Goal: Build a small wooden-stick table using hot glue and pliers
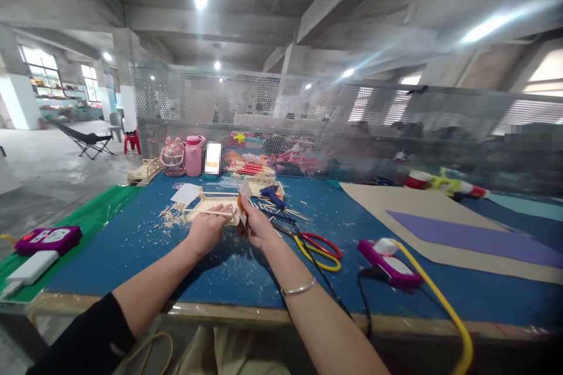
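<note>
At frame centre, the left hand [208, 229] lies over a wooden stick frame [206, 205], its grip unclear; the right hand [258, 226] closes around an orange-and-pale piece [242, 206]; blue surface [109, 252] beneath.

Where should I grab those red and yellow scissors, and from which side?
Probably by the red handle and yellow handle, coming from the near right: the loops lie that way, with the blades pointing away left. Mind the black cable there.

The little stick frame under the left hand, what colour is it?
The stick frame is pale beige; head view.
</note>
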The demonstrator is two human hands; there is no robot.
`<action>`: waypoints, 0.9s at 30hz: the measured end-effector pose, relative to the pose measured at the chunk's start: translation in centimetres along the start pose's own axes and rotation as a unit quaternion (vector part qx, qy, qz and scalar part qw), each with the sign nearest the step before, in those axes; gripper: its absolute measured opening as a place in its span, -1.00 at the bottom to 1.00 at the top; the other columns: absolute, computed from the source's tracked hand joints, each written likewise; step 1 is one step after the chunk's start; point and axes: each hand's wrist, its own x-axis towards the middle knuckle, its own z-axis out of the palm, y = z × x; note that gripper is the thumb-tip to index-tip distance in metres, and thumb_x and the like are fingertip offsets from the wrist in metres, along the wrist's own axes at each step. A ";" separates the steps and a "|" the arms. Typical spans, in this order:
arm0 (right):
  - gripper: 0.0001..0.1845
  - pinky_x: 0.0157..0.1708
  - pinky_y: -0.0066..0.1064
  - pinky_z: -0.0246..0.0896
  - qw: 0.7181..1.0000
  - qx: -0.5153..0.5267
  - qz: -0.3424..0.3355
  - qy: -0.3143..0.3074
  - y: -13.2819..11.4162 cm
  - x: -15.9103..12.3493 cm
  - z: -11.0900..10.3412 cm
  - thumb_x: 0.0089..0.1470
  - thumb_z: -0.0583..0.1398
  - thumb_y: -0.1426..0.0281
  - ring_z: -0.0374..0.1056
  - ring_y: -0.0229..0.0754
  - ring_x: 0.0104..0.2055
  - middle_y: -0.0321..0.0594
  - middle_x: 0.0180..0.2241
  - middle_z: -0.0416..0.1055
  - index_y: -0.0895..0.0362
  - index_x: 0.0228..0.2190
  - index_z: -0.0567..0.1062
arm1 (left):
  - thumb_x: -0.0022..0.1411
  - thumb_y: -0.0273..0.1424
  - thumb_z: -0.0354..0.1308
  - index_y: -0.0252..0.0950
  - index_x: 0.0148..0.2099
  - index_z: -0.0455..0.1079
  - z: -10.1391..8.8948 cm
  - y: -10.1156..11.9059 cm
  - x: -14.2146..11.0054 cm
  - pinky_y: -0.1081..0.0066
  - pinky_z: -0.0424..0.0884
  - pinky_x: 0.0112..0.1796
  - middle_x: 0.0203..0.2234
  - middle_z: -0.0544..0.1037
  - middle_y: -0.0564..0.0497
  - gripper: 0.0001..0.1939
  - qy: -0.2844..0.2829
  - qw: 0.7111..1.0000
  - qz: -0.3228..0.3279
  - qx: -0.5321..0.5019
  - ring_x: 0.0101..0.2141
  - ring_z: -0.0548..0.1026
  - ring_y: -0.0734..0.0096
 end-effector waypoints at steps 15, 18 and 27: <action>-0.40 -0.49 -0.42 0.13 0.986 0.002 -0.162 -0.028 1.3 -0.8 1.7 -0.36 0.20 -0.13 0.30 -0.23 -0.55 -0.25 -0.60 0.43 0.19 -0.54 0.47 | 0.06 -0.59 -0.01 -0.33 -0.26 0.45 -0.2 0.3 0.0 0.40 0.39 -0.31 -0.45 0.57 -0.12 -0.75 0.015 0.993 -0.116 0.013 -0.37 0.53 0.27; -0.40 -0.46 -0.41 0.16 0.985 0.013 -0.157 -0.069 1.7 -0.9 1.8 -0.35 0.21 -0.13 0.33 -0.21 -0.52 -0.22 -0.57 0.45 0.19 -0.53 0.48 | 0.09 -0.58 -0.03 -0.33 -0.30 0.45 -0.1 0.1 0.0 0.41 0.39 -0.33 -0.47 0.56 -0.12 -0.77 0.021 0.993 -0.119 0.013 -0.39 0.53 0.28; -0.43 -0.54 -0.44 0.15 0.984 0.056 -0.128 -0.111 1.9 -1.2 2.1 -0.37 0.28 -0.06 0.30 -0.28 -0.60 -0.26 -0.62 0.42 0.21 -0.50 0.48 | 0.07 -0.55 -0.01 -0.33 -0.30 0.43 -0.1 -0.3 -0.1 0.42 0.38 -0.35 -0.43 0.57 -0.12 -0.80 0.030 0.993 -0.118 0.004 -0.39 0.52 0.28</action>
